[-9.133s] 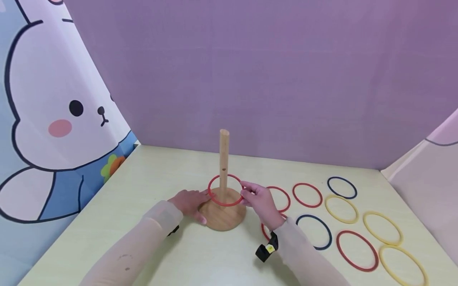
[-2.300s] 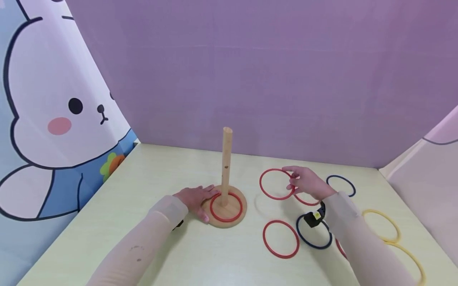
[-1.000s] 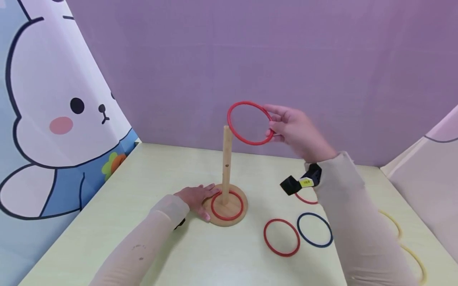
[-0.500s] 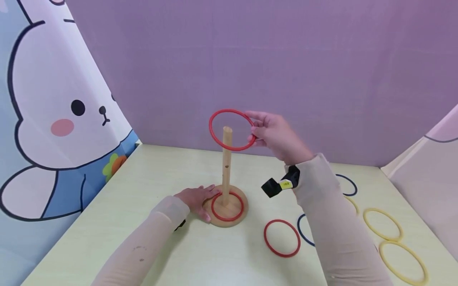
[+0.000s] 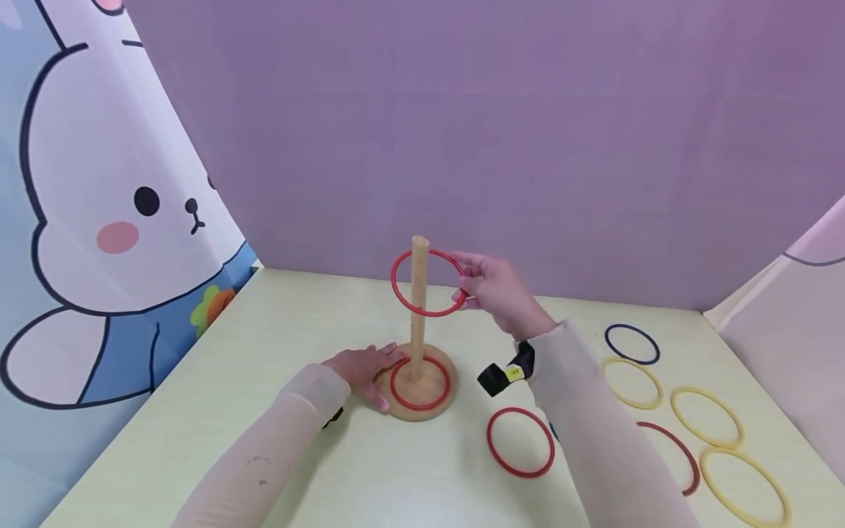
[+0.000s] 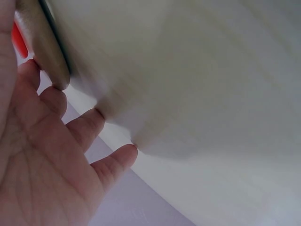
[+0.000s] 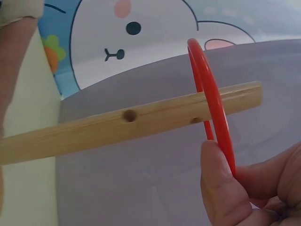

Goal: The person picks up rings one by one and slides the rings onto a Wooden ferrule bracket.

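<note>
A wooden post (image 5: 419, 275) stands upright on a round wooden base (image 5: 432, 385). One red ring (image 5: 419, 408) lies flat on that base, around the post's foot. My left hand (image 5: 359, 370) rests on the base's left edge with fingers spread; the left wrist view shows its fingertips (image 6: 124, 153) against the table and the base's edge. Between thumb and fingers, my right hand (image 5: 498, 293) pinches the right side of another red ring (image 7: 217, 108). This ring encircles the upper post, slightly tilted, below the post's top.
Right of the base, a red ring (image 5: 528, 475) lies on the pale table (image 5: 297, 315). Farther right are a blue ring (image 5: 607, 337), several yellow rings (image 5: 785, 506) and a red ring (image 5: 695, 469) partly hidden by the right sleeve. A purple backdrop (image 5: 528, 147) rises behind the table.
My right hand has picked up a red ring from the table, raised it above the post, and lowered it around the post. An earlier red ring was put down on the base. The left hand stays there.
</note>
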Motion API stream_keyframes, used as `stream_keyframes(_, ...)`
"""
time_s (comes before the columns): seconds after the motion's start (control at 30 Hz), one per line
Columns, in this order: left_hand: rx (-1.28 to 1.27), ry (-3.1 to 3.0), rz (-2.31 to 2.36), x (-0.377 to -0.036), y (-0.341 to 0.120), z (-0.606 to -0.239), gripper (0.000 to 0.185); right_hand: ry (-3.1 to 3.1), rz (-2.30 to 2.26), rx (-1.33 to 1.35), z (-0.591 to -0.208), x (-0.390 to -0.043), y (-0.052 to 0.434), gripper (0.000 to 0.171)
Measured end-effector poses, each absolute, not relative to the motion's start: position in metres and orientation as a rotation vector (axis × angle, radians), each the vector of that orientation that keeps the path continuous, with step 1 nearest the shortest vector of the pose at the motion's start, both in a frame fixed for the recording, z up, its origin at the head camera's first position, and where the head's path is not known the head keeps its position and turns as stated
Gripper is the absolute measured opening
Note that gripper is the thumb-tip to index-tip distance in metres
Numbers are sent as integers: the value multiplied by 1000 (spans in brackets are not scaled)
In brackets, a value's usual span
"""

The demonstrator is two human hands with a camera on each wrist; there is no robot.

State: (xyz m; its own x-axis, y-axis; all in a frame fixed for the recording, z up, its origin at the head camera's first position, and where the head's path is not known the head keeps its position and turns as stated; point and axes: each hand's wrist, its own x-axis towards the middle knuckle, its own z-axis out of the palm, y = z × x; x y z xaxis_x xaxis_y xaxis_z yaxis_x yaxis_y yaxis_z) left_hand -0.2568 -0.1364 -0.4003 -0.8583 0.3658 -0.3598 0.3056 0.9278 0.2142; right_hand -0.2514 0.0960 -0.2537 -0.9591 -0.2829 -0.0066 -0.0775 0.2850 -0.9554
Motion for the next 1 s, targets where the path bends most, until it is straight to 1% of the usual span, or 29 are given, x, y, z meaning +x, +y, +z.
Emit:
stream_keyframes(0.33, 511, 2693, 225, -255, -136, -397, 95, 2377, -1796, -298, -309, -253, 94, 49)
stream_keyframes(0.57, 464, 2694, 265, -257, -136, -398, 97, 2372, -1825, -267, -352, -253, 92, 46)
stream_keyframes(0.83, 486, 2699, 270, -256, -137, -400, 97, 2346, -1787, -259, -388, -252, 92, 45)
stream_keyframes(1.0, 483, 2691, 240, -258, -137, -404, 97, 2336, -1692, -224, -400, -253, 93, 42)
